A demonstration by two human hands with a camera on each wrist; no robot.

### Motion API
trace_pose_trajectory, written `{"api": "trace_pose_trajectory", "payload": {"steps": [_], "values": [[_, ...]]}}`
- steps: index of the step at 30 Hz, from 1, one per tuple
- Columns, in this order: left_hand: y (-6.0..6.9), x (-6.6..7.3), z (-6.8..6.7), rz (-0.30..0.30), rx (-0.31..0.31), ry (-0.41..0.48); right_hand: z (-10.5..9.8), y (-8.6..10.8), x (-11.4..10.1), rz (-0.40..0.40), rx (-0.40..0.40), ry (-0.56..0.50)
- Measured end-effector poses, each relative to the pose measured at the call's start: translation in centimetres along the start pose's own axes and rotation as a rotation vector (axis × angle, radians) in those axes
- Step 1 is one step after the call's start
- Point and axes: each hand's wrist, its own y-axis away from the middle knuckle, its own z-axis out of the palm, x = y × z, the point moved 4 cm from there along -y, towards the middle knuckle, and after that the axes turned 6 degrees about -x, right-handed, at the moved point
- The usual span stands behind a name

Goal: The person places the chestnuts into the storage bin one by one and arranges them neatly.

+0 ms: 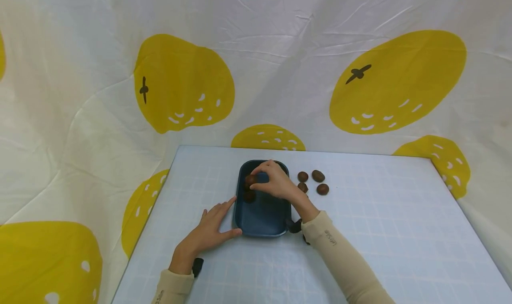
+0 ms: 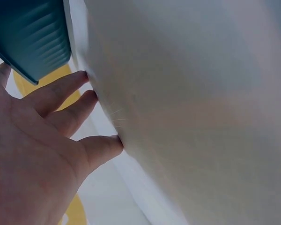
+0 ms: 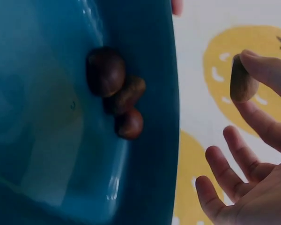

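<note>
My right hand (image 1: 276, 182) is over the dark blue tray (image 1: 264, 230), pinching a brown chestnut (image 3: 243, 84) between thumb and index finger, while its other fingers spread apart in the right wrist view. Below, three chestnuts (image 3: 105, 72) lie together against the tray's side wall. One of these chestnuts (image 1: 250, 197) also shows in the head view, partly shaded. At the tray's left side, my left hand (image 1: 212, 230) has its fingers spread, with index fingertip and thumb at the rim. The left wrist view shows this hand (image 2: 42, 136) with fingertips on the tabletop beside the tray.
Several loose chestnuts (image 1: 318, 176) lie on the table right of the tray, near the right forearm. A pale checked cloth (image 1: 384, 224) covers the table. Behind hangs a white curtain (image 1: 280, 86) with yellow fruit prints. Black straps show by both wrists.
</note>
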Motion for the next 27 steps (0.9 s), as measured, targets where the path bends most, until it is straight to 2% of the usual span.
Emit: {"api": "trace_pose_trajectory", "payload": {"steps": [6, 14, 22, 27], "values": [[0.0, 0.0, 0.1, -0.011, -0.004, -0.004, 0.9, -0.5, 0.1, -0.014, -0.043, 0.030], [0.1, 0.1, -0.1, -0.005, -0.011, -0.003, 2.1, -0.9, 0.8, -0.011, -0.178, 0.083], [0.1, 0.3, -0.2, -0.005, -0.003, -0.002, 3.0, -1.2, 1.4, -0.007, -0.268, 0.159], [0.1, 0.3, -0.1, -0.004, 0.003, -0.008, 3.6, -1.5, 1.5, -0.018, -0.371, 0.215]]}}
